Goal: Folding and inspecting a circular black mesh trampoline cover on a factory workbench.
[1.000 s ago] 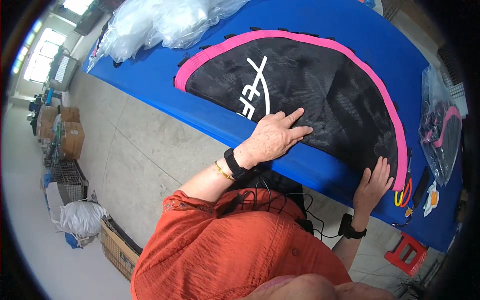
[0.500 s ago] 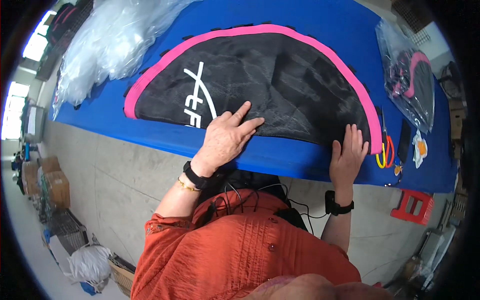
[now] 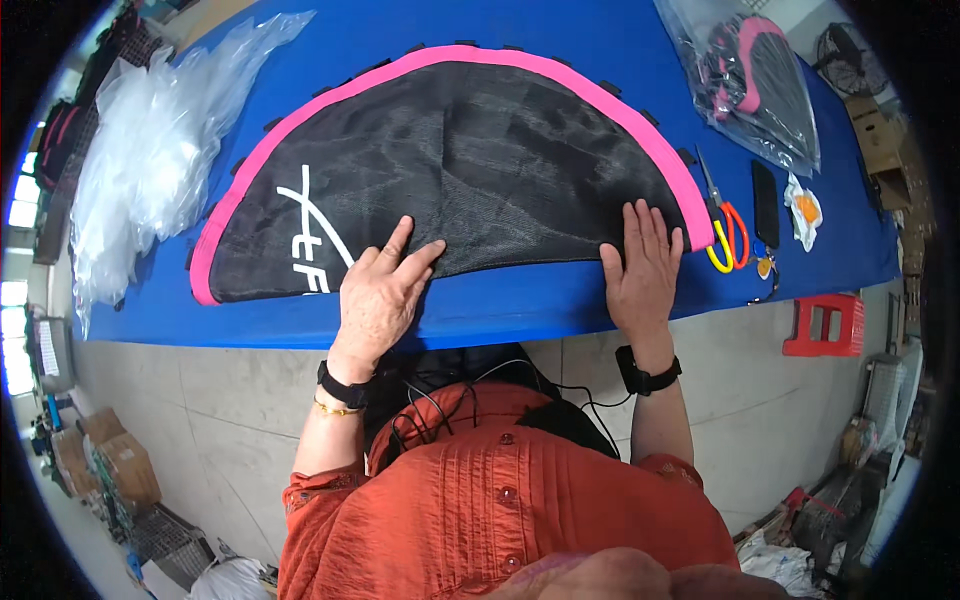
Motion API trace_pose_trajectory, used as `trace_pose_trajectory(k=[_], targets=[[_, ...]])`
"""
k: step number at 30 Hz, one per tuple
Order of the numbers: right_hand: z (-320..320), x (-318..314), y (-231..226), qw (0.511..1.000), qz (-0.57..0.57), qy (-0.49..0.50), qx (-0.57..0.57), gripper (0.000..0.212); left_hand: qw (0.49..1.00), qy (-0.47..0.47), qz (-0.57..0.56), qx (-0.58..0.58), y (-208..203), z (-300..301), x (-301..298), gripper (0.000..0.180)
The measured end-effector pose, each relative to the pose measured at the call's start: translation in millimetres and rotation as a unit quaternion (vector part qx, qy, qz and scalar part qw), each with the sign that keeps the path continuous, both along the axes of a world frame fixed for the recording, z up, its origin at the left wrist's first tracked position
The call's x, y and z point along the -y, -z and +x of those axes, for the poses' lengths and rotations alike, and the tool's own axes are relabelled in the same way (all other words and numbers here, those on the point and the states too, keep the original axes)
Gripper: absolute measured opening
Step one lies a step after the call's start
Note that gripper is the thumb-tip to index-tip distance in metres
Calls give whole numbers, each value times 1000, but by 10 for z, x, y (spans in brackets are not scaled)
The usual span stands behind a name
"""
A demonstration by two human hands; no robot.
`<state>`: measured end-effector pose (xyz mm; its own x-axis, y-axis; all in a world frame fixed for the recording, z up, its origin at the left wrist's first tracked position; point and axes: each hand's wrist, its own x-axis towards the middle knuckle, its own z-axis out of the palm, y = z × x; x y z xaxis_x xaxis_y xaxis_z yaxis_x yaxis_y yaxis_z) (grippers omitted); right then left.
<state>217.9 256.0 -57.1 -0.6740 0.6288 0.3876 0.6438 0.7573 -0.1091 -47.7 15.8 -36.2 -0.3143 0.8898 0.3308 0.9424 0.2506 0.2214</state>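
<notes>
A half-circle of black mesh fabric (image 3: 500,170) with a bright pink border, white lettering and small black tabs along its curved rim lies flat on a blue-covered table (image 3: 500,320). Its straight edge, which looks like a fold, faces me. My left hand (image 3: 382,290) rests on that edge beside the lettering, two fingers stretched out over the mesh and the thumb side toward the middle. Near the right corner, my right hand (image 3: 643,260) lies flat on the fabric with its fingers extended. Neither hand grasps anything.
Scissors (image 3: 722,225) with yellow and red handles lie just right of the fabric, by a black phone (image 3: 765,205) and a small orange-and-white packet (image 3: 806,208). Clear plastic bags (image 3: 150,150) heap at left; a bagged pink-black piece (image 3: 765,85) sits far right. A red stool (image 3: 825,325) stands beyond the table's edge.
The whole view has turned, so the fabric and both hands sit further left in it. Both hands remain on the straight edge at much the same spots; my right fingers look slightly more spread.
</notes>
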Motion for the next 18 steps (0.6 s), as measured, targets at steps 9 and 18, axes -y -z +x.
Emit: trace_pose_trajectory(k=[9, 18], targets=[[-5, 0, -17, 1000, 7, 3, 0, 64, 1000, 0, -10, -3, -3, 2, -7, 37], [-12, 21, -60, 1000, -8, 5, -5, 66, 1000, 5, -3, 9, -32, 10, -7, 36]])
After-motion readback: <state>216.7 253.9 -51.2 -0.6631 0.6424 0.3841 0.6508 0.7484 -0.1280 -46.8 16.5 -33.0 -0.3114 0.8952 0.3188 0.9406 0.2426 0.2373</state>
